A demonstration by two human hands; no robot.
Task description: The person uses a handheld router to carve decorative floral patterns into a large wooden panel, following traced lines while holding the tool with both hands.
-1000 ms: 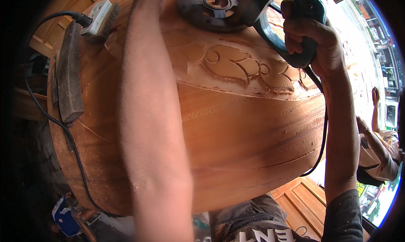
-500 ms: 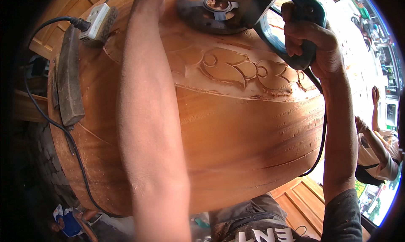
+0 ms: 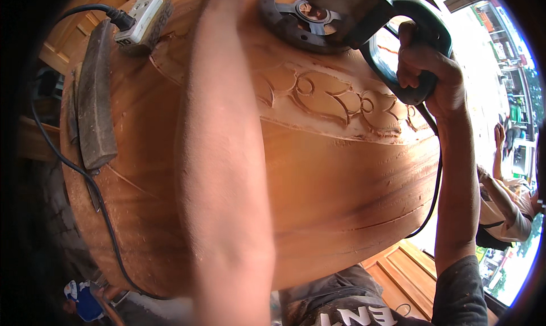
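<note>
My right hand (image 3: 429, 70) is wrapped round the dark looped handle of a power router (image 3: 335, 19). The router's round, open-spoked base rests at the far side of a large reddish-brown wooden panel (image 3: 341, 189). Just on the near side of that base runs a carved band (image 3: 330, 98) of curling leaf and circle shapes, sunk into the wood. My left forearm (image 3: 224, 144) reaches across the panel toward the top edge of the view. The left hand's fingers are cut off there, so what they touch is hidden.
At the left, a white power strip (image 3: 139, 19) with a black plug sits on a block beside a rough wooden bar (image 3: 98, 98). A black cable (image 3: 108, 218) hangs along the panel's left edge. People appear at right (image 3: 503, 206) and lower left (image 3: 88, 300).
The view has shifted a little, so the router, carved band and both my arms appear farther right. My right hand keeps its grip on the handle.
</note>
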